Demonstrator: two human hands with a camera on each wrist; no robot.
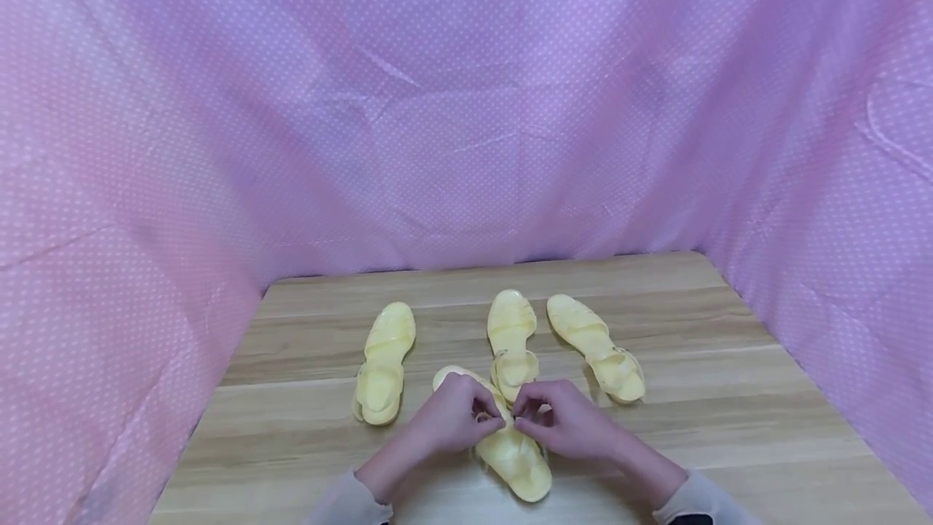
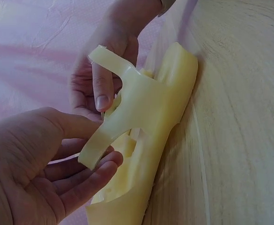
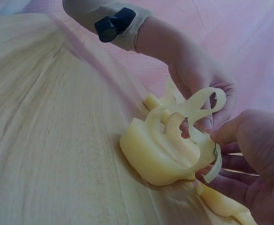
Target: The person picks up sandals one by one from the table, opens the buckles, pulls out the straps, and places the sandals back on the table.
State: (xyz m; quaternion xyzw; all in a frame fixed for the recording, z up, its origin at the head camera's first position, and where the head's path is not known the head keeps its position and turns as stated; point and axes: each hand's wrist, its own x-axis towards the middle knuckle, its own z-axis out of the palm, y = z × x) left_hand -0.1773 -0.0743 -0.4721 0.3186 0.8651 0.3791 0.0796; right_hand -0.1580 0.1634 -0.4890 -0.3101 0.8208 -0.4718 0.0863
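Note:
A pale yellow jelly sandal [image 1: 526,475] lies slanted on the table in front of me, its toe up to the left. Over its middle my two hands meet, fingertips close together. With thumb and fingers the left hand [image 1: 457,418] pinches the sandal's thin ankle strap [image 2: 95,143]. From the other side the right hand [image 1: 572,421] pinches the strap too, as the right wrist view shows, where a looped strap [image 3: 203,101] stands up over the heel [image 3: 148,157]. A small dark bit shows on the strap by the right fingertips; the fingers partly hide it.
Three more yellow sandals lie on the wooden table [image 1: 306,428]: one at the left [image 1: 384,363], one behind my hands [image 1: 512,322], one at the right [image 1: 594,347]. The middle one's heel comes close to my fingers. Pink dotted cloth [image 1: 466,144] hangs around the table.

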